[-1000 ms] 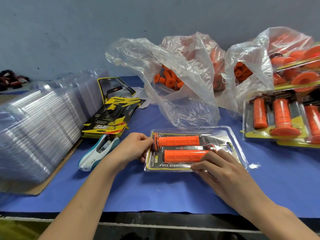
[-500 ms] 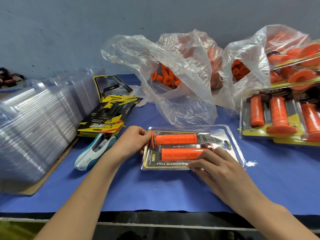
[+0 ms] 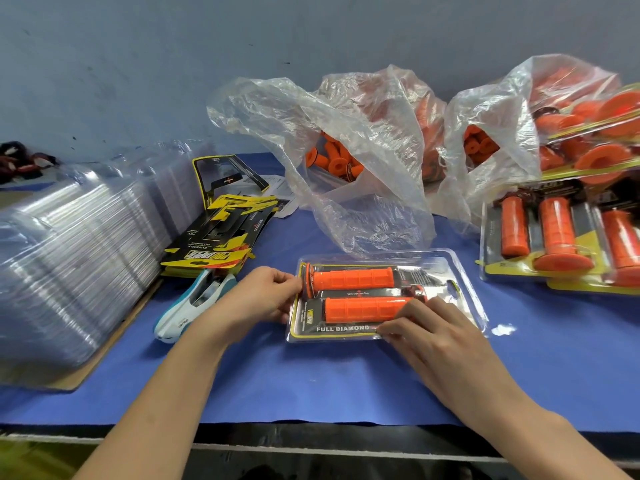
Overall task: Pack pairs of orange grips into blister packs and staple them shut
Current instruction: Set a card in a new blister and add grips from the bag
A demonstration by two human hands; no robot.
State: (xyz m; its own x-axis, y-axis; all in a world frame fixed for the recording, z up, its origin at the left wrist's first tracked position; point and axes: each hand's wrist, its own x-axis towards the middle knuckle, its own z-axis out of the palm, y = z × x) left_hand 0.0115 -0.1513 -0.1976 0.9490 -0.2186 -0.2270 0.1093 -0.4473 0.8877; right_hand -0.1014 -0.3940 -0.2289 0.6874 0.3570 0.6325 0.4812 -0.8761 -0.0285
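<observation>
Fingers of left hand [image 3: 256, 299]: curled at the left rim of the blister pack [image 3: 465, 292], pinching it; the thumb tip is hidden.
Fingers of right hand [image 3: 440, 336]: fairly straight, pressing on the pack's near edge and covering part of its printed words.
Orange grips [image 3: 353, 278]: two, side by side inside the pack, mid-worktop [image 3: 311, 382].
Stapler [image 3: 194, 303]: just left of the left hand, untouched.
Finished packs [image 3: 554, 237]: on the right, cut off by the frame edge.
Bags [image 3: 363, 188]: crumpled clear plastic, with loose grips half veiled inside.
</observation>
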